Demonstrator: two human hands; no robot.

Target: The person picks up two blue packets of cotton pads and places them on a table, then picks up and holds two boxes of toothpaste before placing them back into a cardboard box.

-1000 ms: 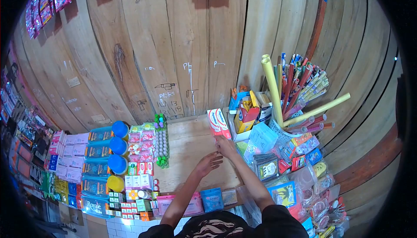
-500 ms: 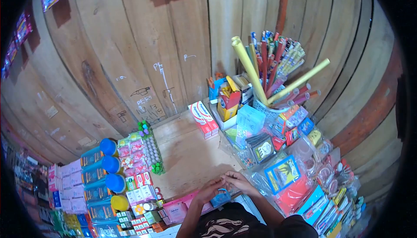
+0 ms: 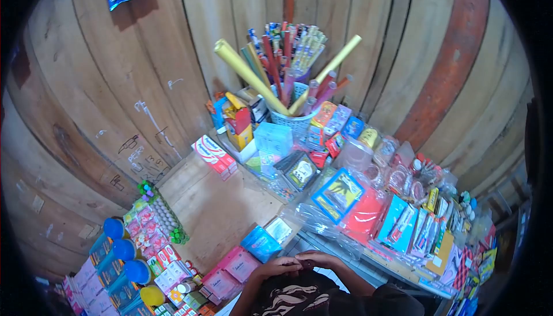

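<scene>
Both hands are pulled in close to the person's chest at the bottom of the view, left hand [image 3: 278, 267] and right hand [image 3: 319, 258] pressed together with the fingers [image 3: 299, 261] curled and overlapping. Whether they've got anything between them I honestly can't tell, the fingers look closed over each other and nothing pokes out.

Nearest stuff: just beyond the fingertips, a bit to the left, there's a blue packet [image 3: 260, 243] lying on the edge of the wooden counter [image 3: 216, 212], and right next to that a small clear-wrapped white packet [image 3: 280, 229]. Further left of the fingers sit two pink boxes [image 3: 230, 273], close to the left wrist but not touching as far as I can see.

Out past the fingers, well away, a red and white toothpaste box [image 3: 214, 154] stands near the plank wall [image 3: 144, 68]. To the right of that is a white basket [image 3: 295, 121] stuffed with rolled paper tubes, two long yellow rolls [image 3: 247, 74] sticking out at angles.

To the right of the fingers the counter is packed with plastic-wrapped goods, including a blue-framed pack [image 3: 339, 192] lying on a red bag [image 3: 363, 215]. Far left of the fingers there's a row of blue-lidded jars [image 3: 124, 250] and a tray of white pellets with green ends [image 3: 164, 218].
</scene>
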